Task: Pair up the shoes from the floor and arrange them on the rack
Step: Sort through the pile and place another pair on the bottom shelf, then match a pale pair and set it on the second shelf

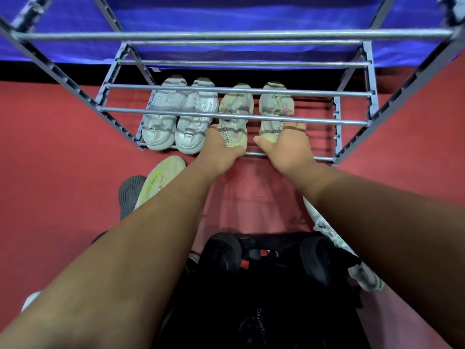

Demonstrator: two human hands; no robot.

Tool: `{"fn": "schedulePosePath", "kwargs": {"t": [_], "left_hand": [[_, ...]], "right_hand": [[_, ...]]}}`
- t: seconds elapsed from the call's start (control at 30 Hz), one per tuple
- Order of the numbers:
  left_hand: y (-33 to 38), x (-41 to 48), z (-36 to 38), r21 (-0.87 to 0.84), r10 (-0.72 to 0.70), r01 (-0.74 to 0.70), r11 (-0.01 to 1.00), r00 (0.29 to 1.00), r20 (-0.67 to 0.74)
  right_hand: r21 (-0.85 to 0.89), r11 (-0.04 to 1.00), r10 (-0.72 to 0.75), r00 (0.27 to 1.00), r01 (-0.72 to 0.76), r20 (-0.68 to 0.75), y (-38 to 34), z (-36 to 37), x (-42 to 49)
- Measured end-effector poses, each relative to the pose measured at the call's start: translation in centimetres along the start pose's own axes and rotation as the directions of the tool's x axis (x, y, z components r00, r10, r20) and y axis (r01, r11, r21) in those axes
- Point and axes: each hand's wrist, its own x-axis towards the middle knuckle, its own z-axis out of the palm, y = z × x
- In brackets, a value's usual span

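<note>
A grey metal shoe rack (234,116) stands before me on the red floor. On its lowest tier a pair of white sneakers (180,114) sits at the left. Beside it stands a pale green and pink pair: my left hand (221,149) grips the heel of the left shoe (235,109), and my right hand (284,147) holds the heel of the right shoe (275,107). On the floor lie a neon-yellow sneaker (158,180), a dark grey shoe (129,192) and a white patterned shoe (334,238), partly hidden by my arms.
A blue cloth (226,16) hangs behind the rack. The rack's upper bars (226,36) cross above the shoes. Black shoes (226,253) and a black garment (264,311) fill the space below me. The lowest tier's right end holds no shoes.
</note>
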Motion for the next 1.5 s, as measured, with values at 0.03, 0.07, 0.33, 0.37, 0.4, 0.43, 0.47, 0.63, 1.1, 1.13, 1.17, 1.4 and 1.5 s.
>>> {"fn": "schedulePosePath", "kwargs": {"t": [0.03,0.07,0.33,0.37,0.4,0.43,0.47,0.63,1.1,1.13,1.17,1.4,1.5], "left_hand": [[-0.5,0.5,0.2,0.075,0.001,-0.002,0.997,1.000,0.012],[-1.0,0.7,0.4,0.152,-0.001,-0.001,0.988,1.000,0.013],[-1.9,0.9,0.3,0.369,0.115,-0.097,0.924,0.993,-0.027],[-1.7,0.9,0.2,0.371,0.119,-0.101,0.923,0.993,-0.026],[-1.5,0.9,0.0,0.372,0.112,-0.097,0.923,0.993,-0.020],[-1.3,0.9,-0.3,0.377,0.095,-0.085,0.922,0.995,-0.007],[-1.2,0.9,-0.5,0.379,0.072,-0.070,0.923,0.997,0.008],[-0.7,0.0,-1.6,0.414,0.086,-0.101,0.904,0.995,0.057],[-1.9,-7.3,-0.5,0.359,-0.086,0.031,0.933,0.987,0.138],[-2.1,-7.1,-0.7,0.355,-0.077,0.018,0.935,0.986,0.151],[-2.3,-7.0,-1.1,0.351,-0.067,0.005,0.936,0.984,0.164],[-3.9,-7.7,-2.3,0.294,-0.044,0.008,0.956,0.992,0.116],[-4.4,-8.7,-2.3,0.319,-0.077,0.028,0.947,0.987,0.142]], "right_hand": [[0.022,1.000,-0.020,0.999,0.019,0.043,0.2,0.2,0.0],[0.031,0.998,-0.050,0.996,0.048,0.079,0.5,0.4,0.0],[0.003,0.994,-0.110,0.992,0.110,0.055,1.2,1.0,-1.1],[0.003,0.994,-0.110,0.992,0.110,0.059,1.1,1.0,-1.2],[0.003,0.994,-0.110,0.992,0.110,0.065,1.0,1.0,-1.1],[-0.009,0.994,-0.112,0.991,0.113,0.077,0.9,0.8,-1.2],[-0.034,0.992,-0.121,0.988,0.125,0.092,0.8,0.7,-1.2],[-0.268,0.946,-0.155,0.981,0.181,0.116,1.2,-0.1,-2.6],[-0.377,0.883,0.267,0.960,-0.279,-0.086,7.4,-4.4,-9.9],[-0.381,0.862,0.338,0.939,-0.333,-0.056,8.4,-4.8,-9.9],[-0.377,0.844,0.402,0.915,-0.382,-0.027,9.0,-5.0,-9.8],[-0.407,0.833,0.387,0.920,-0.376,-0.058,8.2,-2.8,-11.2],[-0.249,0.939,0.238,0.971,-0.237,-0.026,7.7,-3.0,-11.9]]}}
